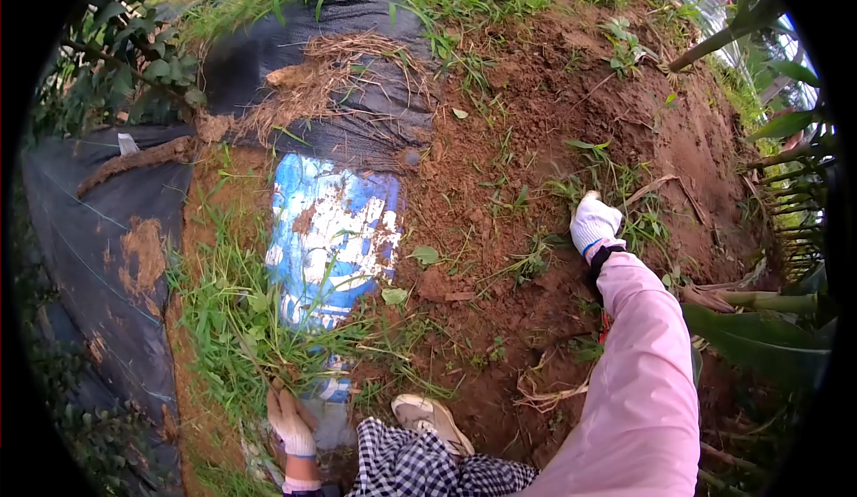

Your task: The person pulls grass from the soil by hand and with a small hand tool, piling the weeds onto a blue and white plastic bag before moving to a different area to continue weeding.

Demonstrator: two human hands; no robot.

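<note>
My right hand (595, 222), in a white knit glove, reaches out over the soil. Its fingers are closed at the base of some green weeds (644, 225), with leaves showing on both sides of it. Low on the left, my left hand (291, 421) wears a glove with soiled fingers. These are closed at the lower edge of a loose bunch of long green grass (268, 332); the exact grip is partly hidden. Beyond that grass lies a blue and white printed sheet (335, 229), smeared with soil and partly covered by grass.
Black ground cover (241, 78) with dry straw (357, 69) spreads at the upper left, and more black sheeting (89, 256) runs down the left side. Corn-like stalks (750, 301) stand along the right. My shoe (433, 421) rests on the reddish soil (500, 336).
</note>
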